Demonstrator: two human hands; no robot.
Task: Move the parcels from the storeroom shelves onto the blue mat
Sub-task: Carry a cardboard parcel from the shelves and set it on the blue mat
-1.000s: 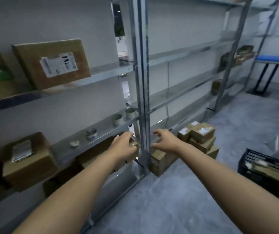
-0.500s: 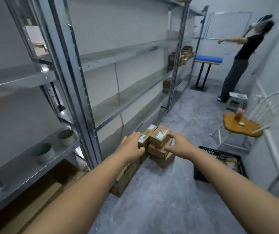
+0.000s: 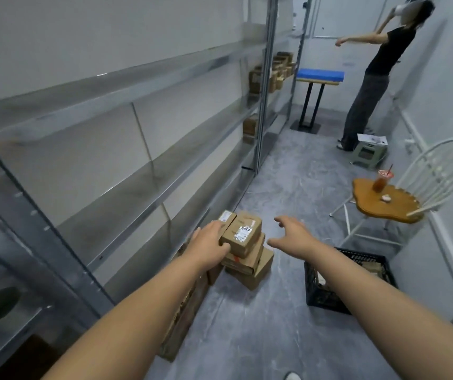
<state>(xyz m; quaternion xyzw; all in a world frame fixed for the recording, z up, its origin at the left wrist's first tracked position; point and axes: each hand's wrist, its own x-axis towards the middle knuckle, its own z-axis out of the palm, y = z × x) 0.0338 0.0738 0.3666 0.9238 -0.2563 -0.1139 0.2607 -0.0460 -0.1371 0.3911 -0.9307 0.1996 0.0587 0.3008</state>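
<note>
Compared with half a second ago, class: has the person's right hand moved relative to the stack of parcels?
Yes. The right hand has come off the stack of parcels and now hovers open to its right, apart from it.

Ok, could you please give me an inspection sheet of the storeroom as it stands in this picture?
Surface: grey floor; metal shelves run along the left.
Job's things: stack of parcels on the floor beside the shelves; more parcels on the far shelves; blue mat on a small table at the far end.
Clutter: black crate, white chair with a drink cup on its wooden seat, step stool.
Hands: left hand against the stack's left side, grip unclear; right hand open, apart from the stack.
Cables: nothing seen.
Surroundings: another person stands near the mat.
</note>
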